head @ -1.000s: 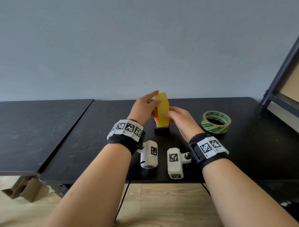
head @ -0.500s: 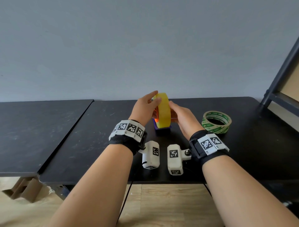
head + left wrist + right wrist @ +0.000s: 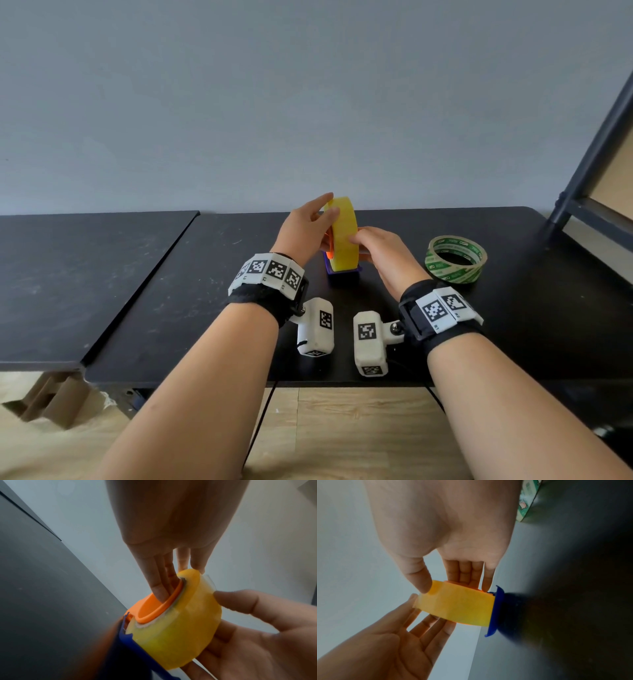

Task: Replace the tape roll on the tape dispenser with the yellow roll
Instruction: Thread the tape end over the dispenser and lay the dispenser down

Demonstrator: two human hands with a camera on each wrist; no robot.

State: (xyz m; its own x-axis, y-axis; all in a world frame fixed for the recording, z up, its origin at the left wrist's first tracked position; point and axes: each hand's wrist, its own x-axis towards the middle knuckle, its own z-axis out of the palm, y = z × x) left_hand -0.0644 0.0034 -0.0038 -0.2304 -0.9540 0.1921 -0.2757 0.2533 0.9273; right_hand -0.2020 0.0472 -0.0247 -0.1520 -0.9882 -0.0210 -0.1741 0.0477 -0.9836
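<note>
Both hands clasp the yellow roll (image 3: 343,233) upright on the dispenser (image 3: 342,272) at mid-surface: the left hand (image 3: 306,229) from 9 o'clock, the right hand (image 3: 383,251) from 3 o'clock. If pressed askew, the roll could jam on the orange hub (image 3: 150,608), or tip the light dispenser

Left hand (image 3: 305,229) and right hand (image 3: 383,251) hold upright yellow roll (image 3: 344,236) on dispenser (image 3: 342,272); green roll (image 3: 455,258) right.
</note>
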